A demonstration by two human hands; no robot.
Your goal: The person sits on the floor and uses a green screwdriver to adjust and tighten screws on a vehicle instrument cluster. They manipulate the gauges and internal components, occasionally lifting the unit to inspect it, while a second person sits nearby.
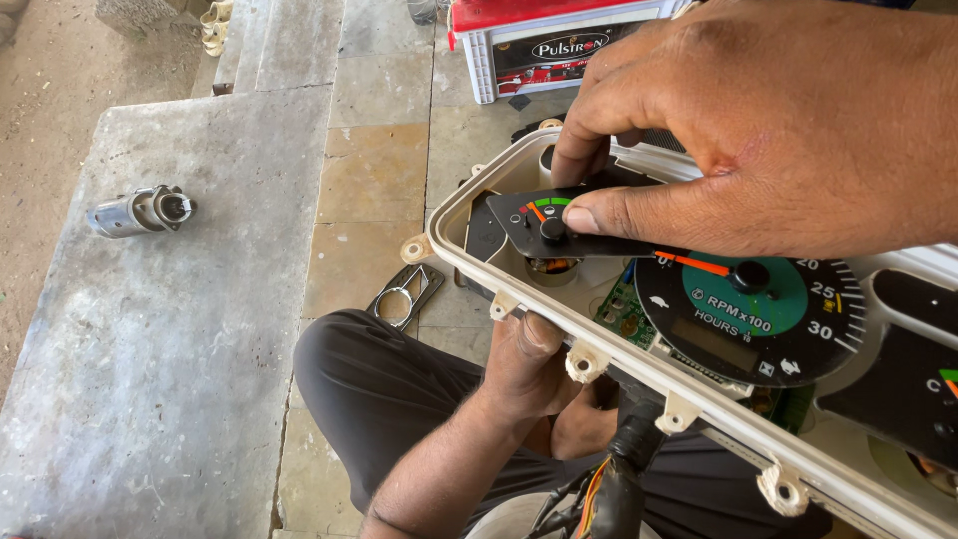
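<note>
Nearest to the camera, a bundle of wires (599, 489) in black sleeve, with some orange strands, hangs under the cluster (689, 394). The cluster is a long instrument housing of cream plastic, with a rounded rim and small mounting tabs along its lower edge, and it lies tilted over the person's lap in dark trousers (389, 399).

The left hand (529, 364) supports this housing from below. Its thumb presses on the rim and the other fingers are curled under the edge, so it grips the housing.

Inside the housing sits a round black dial (758, 319), glossy, with a green centre, white marks and an orange needle. Beside it a piece of green circuit board (624, 309) shows. At the far right a second black gauge face (913, 384) is partly visible.

The right hand (788, 130) comes from above. Its thumb and forefinger pinch a small gauge plate (544, 220), a thin flat black piece with a green and red arc and a black knob, held over the left part of the housing.

Further away, on the stone tiles, lies a flat metal bracket (404, 294) with a ring. On the rough concrete slab (160, 379) at left rests a shiny cylindrical motor (140, 211). Farthest, a battery (544, 45) with red top and white case stands on the floor.
</note>
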